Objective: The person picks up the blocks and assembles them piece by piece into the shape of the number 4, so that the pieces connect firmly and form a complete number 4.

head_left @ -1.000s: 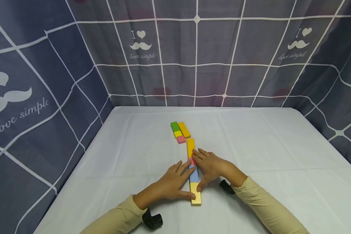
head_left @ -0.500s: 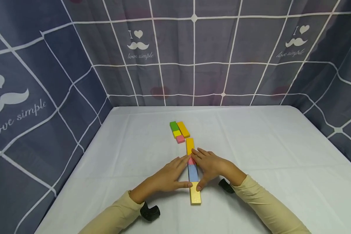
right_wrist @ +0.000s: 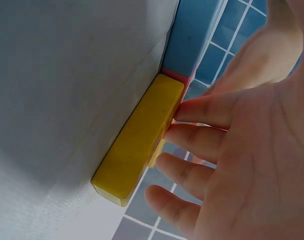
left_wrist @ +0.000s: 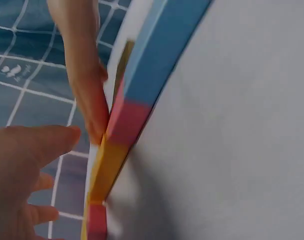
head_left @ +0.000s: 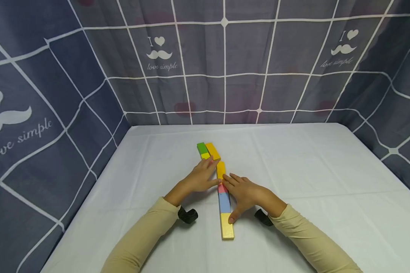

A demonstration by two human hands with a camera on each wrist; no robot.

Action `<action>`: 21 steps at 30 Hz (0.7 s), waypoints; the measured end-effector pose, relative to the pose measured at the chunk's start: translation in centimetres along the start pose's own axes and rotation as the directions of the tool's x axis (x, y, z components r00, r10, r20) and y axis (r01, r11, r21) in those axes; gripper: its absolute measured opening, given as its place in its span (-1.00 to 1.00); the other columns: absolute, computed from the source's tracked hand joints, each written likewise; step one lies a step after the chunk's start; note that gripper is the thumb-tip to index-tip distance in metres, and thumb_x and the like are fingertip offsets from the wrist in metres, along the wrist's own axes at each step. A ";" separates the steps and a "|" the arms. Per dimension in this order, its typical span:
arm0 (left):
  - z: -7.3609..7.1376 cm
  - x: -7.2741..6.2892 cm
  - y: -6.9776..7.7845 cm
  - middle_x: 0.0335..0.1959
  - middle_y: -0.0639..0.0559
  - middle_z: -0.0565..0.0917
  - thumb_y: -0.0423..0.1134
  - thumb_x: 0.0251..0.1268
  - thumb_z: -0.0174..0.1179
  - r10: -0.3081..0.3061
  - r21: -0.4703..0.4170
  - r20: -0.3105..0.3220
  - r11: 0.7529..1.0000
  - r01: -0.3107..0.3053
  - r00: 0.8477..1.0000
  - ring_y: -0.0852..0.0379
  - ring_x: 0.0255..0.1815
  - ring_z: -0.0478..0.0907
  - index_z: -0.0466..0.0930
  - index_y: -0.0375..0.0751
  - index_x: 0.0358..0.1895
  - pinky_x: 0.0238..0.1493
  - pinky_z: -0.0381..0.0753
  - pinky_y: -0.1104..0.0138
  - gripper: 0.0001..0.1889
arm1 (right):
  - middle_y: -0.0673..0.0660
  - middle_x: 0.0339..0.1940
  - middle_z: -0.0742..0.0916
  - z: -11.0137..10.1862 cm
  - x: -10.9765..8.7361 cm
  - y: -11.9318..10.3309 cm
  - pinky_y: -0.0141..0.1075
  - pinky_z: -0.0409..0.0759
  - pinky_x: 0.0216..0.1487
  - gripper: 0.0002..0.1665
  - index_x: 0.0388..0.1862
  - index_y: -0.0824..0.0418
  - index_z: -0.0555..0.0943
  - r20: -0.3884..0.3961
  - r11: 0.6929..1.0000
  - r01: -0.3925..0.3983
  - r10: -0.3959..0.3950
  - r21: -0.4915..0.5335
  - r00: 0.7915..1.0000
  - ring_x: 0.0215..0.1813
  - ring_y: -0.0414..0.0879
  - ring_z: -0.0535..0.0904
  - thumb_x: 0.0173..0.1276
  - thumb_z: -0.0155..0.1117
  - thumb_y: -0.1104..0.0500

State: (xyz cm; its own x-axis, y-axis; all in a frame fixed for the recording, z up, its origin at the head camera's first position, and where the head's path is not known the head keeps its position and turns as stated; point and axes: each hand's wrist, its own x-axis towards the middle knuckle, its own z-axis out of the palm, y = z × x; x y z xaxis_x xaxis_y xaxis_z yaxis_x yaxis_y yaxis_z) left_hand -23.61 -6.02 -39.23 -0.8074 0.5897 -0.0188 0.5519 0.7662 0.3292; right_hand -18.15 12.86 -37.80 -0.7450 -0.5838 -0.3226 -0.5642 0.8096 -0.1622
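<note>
A line of flat blocks lies end to end toward me: an orange-yellow block [head_left: 220, 167], a pink block [head_left: 222, 189], a blue block [head_left: 224, 203] and a pale yellow block [head_left: 227, 229]. Along its right side is my right hand [head_left: 245, 194], fingers extended, fingertips at the pink block and thumb tip at the pale yellow one. A yellow block [right_wrist: 137, 140] shows by these fingertips in the right wrist view. My left hand [head_left: 199, 177], fingers straight, reaches over a second pink block [left_wrist: 97, 220], mostly hidden from the head view. Its thumb is near the orange-yellow block.
Beyond my left fingertips lie a green block [head_left: 202, 147], a small yellow block [head_left: 205, 156] and a longer orange block [head_left: 213, 151]. They rest on a white-covered table [head_left: 294, 159]. Grey grid-patterned curtains [head_left: 246, 49] stand at the back and sides.
My left hand has left the near part of the line and moved away from me to the small pink block by the far group. The right hand stays in place.
</note>
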 end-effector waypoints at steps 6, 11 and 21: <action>-1.3 3.2 -1.2 0.45 -0.21 -0.05 0.13 0.27 0.00 -0.127 0.066 0.036 0.990 0.124 0.991 -0.26 0.43 -0.07 -0.03 -0.08 0.43 0.37 0.01 -0.06 -0.25 | 0.14 0.49 0.06 -0.1 -0.1 0.1 0.02 0.02 0.39 0.48 0.44 0.23 0.03 0.000 1.000 -0.009 0.009 0.003 1.000 0.49 0.10 -0.12 -0.36 0.33 -0.53; -1.3 4.9 -2.9 0.43 -0.25 0.01 0.22 0.28 -0.09 -0.222 0.066 0.044 0.973 0.219 0.974 -0.30 0.42 -0.07 -0.01 -0.11 0.43 0.37 -0.01 -0.07 -0.24 | 0.13 0.49 0.06 0.2 -0.1 0.1 0.01 0.03 0.39 0.48 0.44 0.22 0.03 -0.007 1.000 -0.009 0.009 0.000 1.000 0.50 0.09 -0.12 -0.36 0.33 -0.53; -1.0 3.6 -5.8 0.44 -0.20 0.01 0.26 0.31 -0.20 -0.302 0.087 0.067 0.951 0.296 0.951 -0.30 0.42 -0.07 -0.02 -0.30 0.41 0.40 -0.09 -0.03 -0.19 | 0.14 0.49 0.04 0.0 0.0 0.1 0.01 0.02 0.40 0.47 0.44 0.22 0.01 0.007 1.000 0.000 0.000 0.004 1.000 0.49 0.09 -0.12 -0.33 0.34 -0.52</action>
State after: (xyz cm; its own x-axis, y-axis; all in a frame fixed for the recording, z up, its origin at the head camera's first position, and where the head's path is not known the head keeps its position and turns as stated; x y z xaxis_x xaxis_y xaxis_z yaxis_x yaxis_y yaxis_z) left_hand -29.98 -8.60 -40.23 -0.9206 0.3462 -0.1804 0.3040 0.9257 0.2253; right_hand -18.22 12.99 -37.77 -0.7426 -0.5834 -0.3288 -0.5627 0.8098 -0.1661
